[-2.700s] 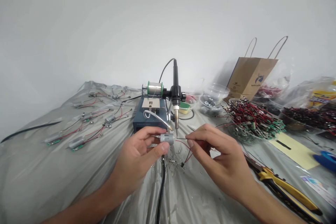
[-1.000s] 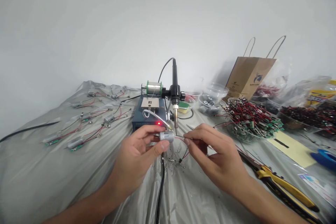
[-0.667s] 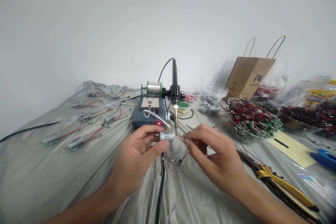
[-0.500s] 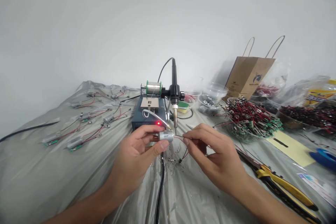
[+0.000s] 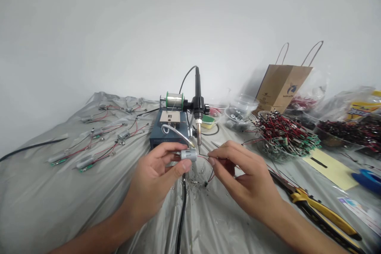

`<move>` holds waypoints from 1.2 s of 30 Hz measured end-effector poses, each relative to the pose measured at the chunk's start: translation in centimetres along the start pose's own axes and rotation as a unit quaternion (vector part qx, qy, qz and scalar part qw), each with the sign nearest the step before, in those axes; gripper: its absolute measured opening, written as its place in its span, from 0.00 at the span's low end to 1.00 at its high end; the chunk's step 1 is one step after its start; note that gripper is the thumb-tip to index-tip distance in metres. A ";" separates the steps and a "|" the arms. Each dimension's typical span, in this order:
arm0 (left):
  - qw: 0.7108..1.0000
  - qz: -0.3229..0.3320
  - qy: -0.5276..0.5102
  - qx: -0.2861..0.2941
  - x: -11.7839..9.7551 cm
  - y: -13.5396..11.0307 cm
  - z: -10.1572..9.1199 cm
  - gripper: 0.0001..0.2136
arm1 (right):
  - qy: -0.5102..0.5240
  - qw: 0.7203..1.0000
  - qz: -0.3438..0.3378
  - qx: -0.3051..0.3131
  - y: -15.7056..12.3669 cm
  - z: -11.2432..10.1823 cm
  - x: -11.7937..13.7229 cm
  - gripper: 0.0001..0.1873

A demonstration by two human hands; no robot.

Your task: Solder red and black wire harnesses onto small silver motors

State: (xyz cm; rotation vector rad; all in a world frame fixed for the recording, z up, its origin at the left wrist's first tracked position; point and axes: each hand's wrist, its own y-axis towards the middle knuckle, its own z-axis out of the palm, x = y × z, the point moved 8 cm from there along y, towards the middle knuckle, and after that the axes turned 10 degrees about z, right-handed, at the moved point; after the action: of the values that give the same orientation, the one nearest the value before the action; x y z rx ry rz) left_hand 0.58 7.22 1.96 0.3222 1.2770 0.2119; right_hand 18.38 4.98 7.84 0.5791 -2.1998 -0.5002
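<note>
both our forearms angle in from below, fingers bent inward. l hand [image 5: 157, 176] grip's clamped on 1 motor [image 5: 188, 155], thumb vs fingers; r hand [image 5: 247, 178] grip's pinched on 1 thin dark wire [image 5: 204, 155]. motor's a silver-grey can w/ a dark slot, held sideways, its end right by the tip of 1 upright iron [image 5: 199, 123]. at least 6 other motors [image 5: 85, 161] w/ wires on the surface [image 5: 74, 202], our left.

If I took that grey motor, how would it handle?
The grey motor would probably feel rigid and rather heavy for its size, given its metal-looking casing. Set down, its rounded sides might let it roll. The thin red wire at its end curves, so it would likely flop.
</note>
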 end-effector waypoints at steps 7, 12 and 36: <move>1.000 0.004 0.005 0.004 -0.1 0.0 0.0 0.09 | -0.001 1.000 0.001 -0.003 -0.2 -0.2 0.2 0.07; 1.000 0.005 0.007 0.008 0.0 0.0 0.1 0.09 | -0.001 1.000 0.001 -0.002 -0.1 -0.3 0.2 0.07; 0.999 -0.031 0.012 0.029 0.8 -0.4 -0.1 0.10 | -0.044 0.998 -0.051 -0.018 -0.5 -0.5 1.1 0.06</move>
State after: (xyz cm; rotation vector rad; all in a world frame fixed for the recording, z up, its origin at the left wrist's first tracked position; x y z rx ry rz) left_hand 0.72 7.09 1.11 0.3304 1.3160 0.1271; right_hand 18.27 3.94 8.54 0.6641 -2.2466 -0.6284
